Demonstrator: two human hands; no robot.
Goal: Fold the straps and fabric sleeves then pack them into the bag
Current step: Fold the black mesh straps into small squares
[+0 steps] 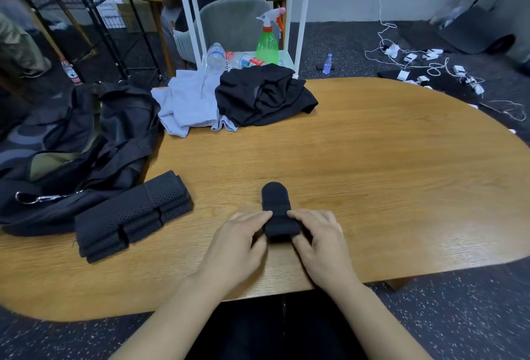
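Note:
A black perforated strap (276, 207) lies near the front edge of the wooden table (358, 164), its rounded end pointing away from me and its near end rolled up. My left hand (239, 242) pinches the roll from the left and my right hand (318, 242) pinches it from the right. A stack of folded black perforated sleeves (132, 216) lies to the left. The open black bag (66, 147) slumps at the table's left end with a metal clip (37, 198) on its strap.
A grey garment (186, 104) and a black garment (263, 98) lie heaped at the table's far side. Behind them a white cart (243, 15) holds a green spray bottle (267, 41) and water bottles (215, 57). Cables and chargers (424, 67) litter the floor on the right.

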